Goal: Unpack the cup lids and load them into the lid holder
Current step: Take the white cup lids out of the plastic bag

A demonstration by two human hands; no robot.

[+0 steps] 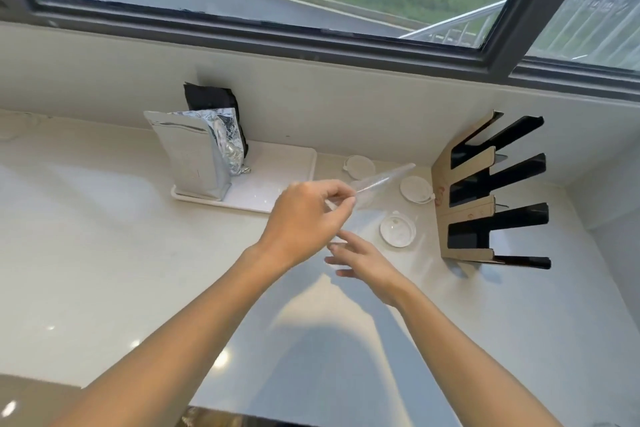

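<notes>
My left hand [304, 218] pinches a clear plastic wrapper [384, 178] and holds it up over the counter, its free end pointing up and right. Below and to the right, my right hand [363, 256] hovers with fingers spread and holds nothing. Three white cup lids lie loose on the counter: one [360, 166] at the back, one [415, 188] next to the holder, one [397, 229] nearest my right hand. The lid holder [464, 204], cardboard-fronted with black slots, stands at the right against the wall. I see no lids in its slots.
A white tray [277, 184] at the back left carries a silver foil bag [194, 152] and a black bag [211, 97]. A low wall and a window run behind the pale counter [138, 253]. The counter's front edge is near the bottom.
</notes>
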